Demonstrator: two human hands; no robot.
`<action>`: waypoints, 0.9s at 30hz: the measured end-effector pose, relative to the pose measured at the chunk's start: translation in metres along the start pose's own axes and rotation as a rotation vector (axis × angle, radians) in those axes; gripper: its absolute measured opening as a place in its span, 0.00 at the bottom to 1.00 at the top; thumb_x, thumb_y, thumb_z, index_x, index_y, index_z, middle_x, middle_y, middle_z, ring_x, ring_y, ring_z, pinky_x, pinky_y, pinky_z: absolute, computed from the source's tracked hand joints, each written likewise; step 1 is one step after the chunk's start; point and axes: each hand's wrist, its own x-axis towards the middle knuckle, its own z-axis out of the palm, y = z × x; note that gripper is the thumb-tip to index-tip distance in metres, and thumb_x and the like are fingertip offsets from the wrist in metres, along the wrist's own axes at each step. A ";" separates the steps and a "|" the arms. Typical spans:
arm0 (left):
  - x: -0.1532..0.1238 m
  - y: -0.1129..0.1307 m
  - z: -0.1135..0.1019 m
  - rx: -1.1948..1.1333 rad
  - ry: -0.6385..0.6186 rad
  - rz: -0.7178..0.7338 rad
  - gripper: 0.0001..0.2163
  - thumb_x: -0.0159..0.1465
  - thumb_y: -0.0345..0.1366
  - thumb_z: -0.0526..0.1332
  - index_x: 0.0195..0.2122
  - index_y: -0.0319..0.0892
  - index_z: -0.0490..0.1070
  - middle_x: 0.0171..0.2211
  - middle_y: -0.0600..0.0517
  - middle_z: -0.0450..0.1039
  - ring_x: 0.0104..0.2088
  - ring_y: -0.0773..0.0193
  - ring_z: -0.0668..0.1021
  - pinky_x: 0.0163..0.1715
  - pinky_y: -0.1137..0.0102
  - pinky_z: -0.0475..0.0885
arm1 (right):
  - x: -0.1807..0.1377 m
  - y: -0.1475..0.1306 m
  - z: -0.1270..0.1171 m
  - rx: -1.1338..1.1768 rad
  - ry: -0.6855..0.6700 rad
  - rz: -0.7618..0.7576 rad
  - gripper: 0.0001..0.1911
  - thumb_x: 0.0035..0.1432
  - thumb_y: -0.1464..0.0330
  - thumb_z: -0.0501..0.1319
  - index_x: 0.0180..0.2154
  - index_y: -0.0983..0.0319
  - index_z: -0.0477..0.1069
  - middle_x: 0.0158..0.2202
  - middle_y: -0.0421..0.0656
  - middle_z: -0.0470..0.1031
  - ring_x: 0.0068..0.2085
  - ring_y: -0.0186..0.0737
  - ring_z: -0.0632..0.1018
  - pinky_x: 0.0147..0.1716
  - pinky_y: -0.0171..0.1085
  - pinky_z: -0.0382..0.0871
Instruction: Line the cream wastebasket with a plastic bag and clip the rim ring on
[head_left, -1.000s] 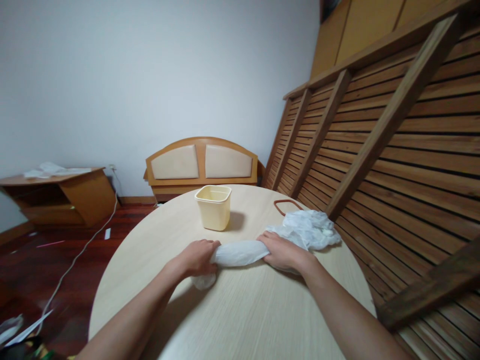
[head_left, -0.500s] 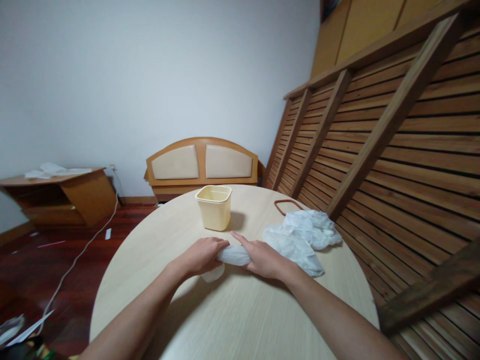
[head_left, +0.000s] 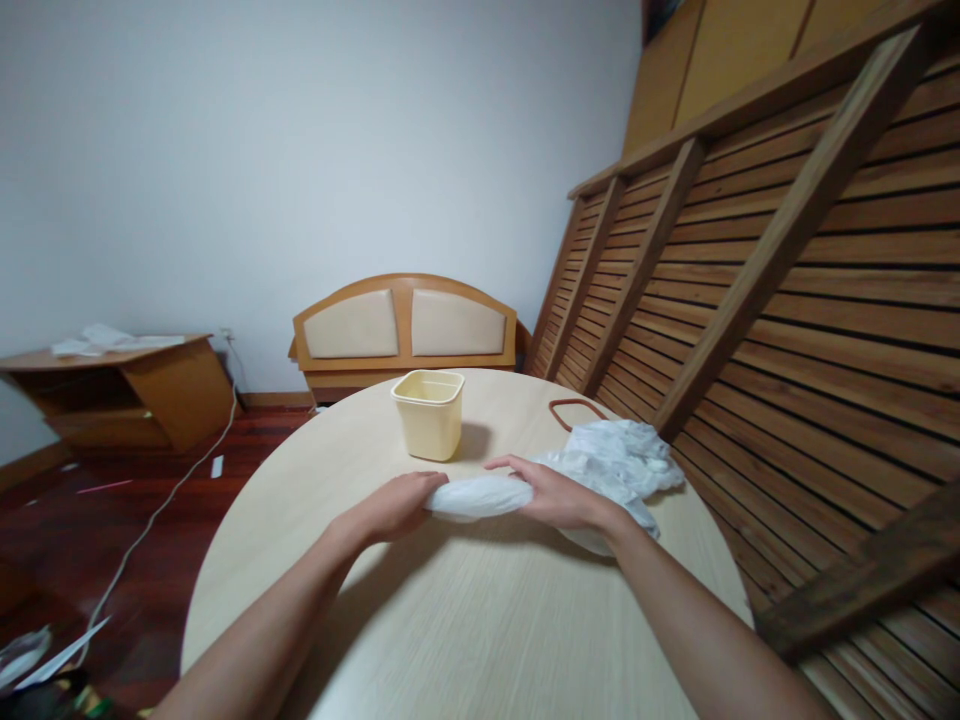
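A white plastic bag [head_left: 480,495] is gathered into a thick roll between my hands, just above the round pale wooden table [head_left: 480,620]. My left hand [head_left: 394,505] is closed around the roll's left end. My right hand [head_left: 559,495] wraps the roll further right, fingers curled over it. The rest of the bag [head_left: 622,455] lies crumpled on the table to the right of my right hand. A cream plastic container [head_left: 428,413], open at the top, stands a little beyond my hands.
A thin brown ring [head_left: 574,410] lies on the table behind the crumpled bag. Slatted wooden frames [head_left: 787,290] lean along the right. A padded headboard [head_left: 405,330] stands against the white wall, a low wooden cabinet [head_left: 112,390] at the left, a cable on the floor.
The rolled bag has lifted off the table. My right hand slid left along the roll half a second ago and has now moved back right, still gripping it.
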 end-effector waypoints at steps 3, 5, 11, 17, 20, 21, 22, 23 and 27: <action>0.002 -0.008 0.002 -0.044 0.066 0.009 0.14 0.54 0.23 0.52 0.39 0.41 0.70 0.37 0.48 0.78 0.37 0.59 0.78 0.35 0.70 0.69 | -0.003 -0.005 -0.006 0.014 -0.032 0.028 0.36 0.50 0.67 0.70 0.61 0.59 0.64 0.53 0.48 0.75 0.49 0.45 0.77 0.50 0.42 0.70; 0.004 -0.011 0.002 -0.049 0.106 0.008 0.15 0.54 0.23 0.51 0.40 0.41 0.70 0.38 0.48 0.78 0.38 0.59 0.77 0.37 0.69 0.69 | -0.004 -0.008 -0.008 0.018 -0.022 0.014 0.35 0.51 0.63 0.71 0.60 0.58 0.66 0.54 0.47 0.75 0.51 0.45 0.77 0.52 0.44 0.70; 0.003 -0.005 -0.006 -0.101 0.169 0.005 0.15 0.55 0.25 0.53 0.42 0.41 0.69 0.38 0.48 0.77 0.38 0.58 0.77 0.39 0.67 0.71 | -0.002 -0.007 -0.009 0.006 0.140 -0.026 0.20 0.57 0.61 0.65 0.50 0.61 0.76 0.48 0.47 0.80 0.47 0.46 0.79 0.50 0.44 0.70; -0.001 -0.002 -0.012 -0.128 0.451 0.112 0.21 0.64 0.38 0.57 0.59 0.42 0.62 0.56 0.42 0.70 0.55 0.53 0.73 0.57 0.60 0.68 | 0.001 -0.004 -0.016 -0.006 0.346 -0.062 0.16 0.58 0.64 0.63 0.47 0.62 0.77 0.47 0.47 0.80 0.48 0.46 0.78 0.50 0.43 0.71; 0.007 -0.012 -0.011 -0.061 0.687 0.056 0.20 0.70 0.40 0.51 0.62 0.44 0.61 0.61 0.42 0.65 0.62 0.53 0.67 0.63 0.56 0.62 | 0.002 -0.001 -0.019 0.003 0.433 -0.081 0.20 0.57 0.63 0.63 0.51 0.62 0.73 0.48 0.47 0.79 0.49 0.45 0.78 0.50 0.43 0.71; 0.011 -0.016 -0.011 -0.028 0.741 0.031 0.20 0.70 0.40 0.50 0.63 0.45 0.61 0.63 0.43 0.63 0.63 0.53 0.66 0.64 0.54 0.61 | 0.002 0.000 -0.020 0.013 0.458 -0.082 0.22 0.57 0.62 0.64 0.53 0.61 0.72 0.49 0.48 0.78 0.48 0.45 0.78 0.50 0.43 0.71; 0.015 -0.021 -0.011 0.011 0.775 0.010 0.21 0.71 0.39 0.49 0.64 0.45 0.59 0.64 0.43 0.61 0.65 0.53 0.64 0.65 0.53 0.60 | 0.002 0.001 -0.020 0.029 0.481 -0.082 0.23 0.57 0.62 0.64 0.54 0.60 0.70 0.49 0.48 0.78 0.48 0.44 0.78 0.49 0.42 0.71; 0.019 -0.026 -0.011 0.051 0.792 -0.008 0.22 0.71 0.39 0.49 0.65 0.45 0.58 0.66 0.43 0.59 0.67 0.52 0.61 0.66 0.52 0.58 | 0.003 0.002 -0.020 0.049 0.499 -0.081 0.25 0.57 0.62 0.64 0.56 0.60 0.68 0.49 0.49 0.77 0.48 0.44 0.78 0.48 0.42 0.72; 0.033 -0.041 -0.011 0.183 0.773 -0.054 0.24 0.70 0.34 0.49 0.67 0.41 0.53 0.69 0.43 0.53 0.71 0.50 0.51 0.68 0.49 0.54 | 0.004 0.003 -0.020 0.105 0.543 -0.075 0.25 0.57 0.61 0.64 0.55 0.60 0.67 0.49 0.50 0.78 0.47 0.44 0.79 0.46 0.41 0.72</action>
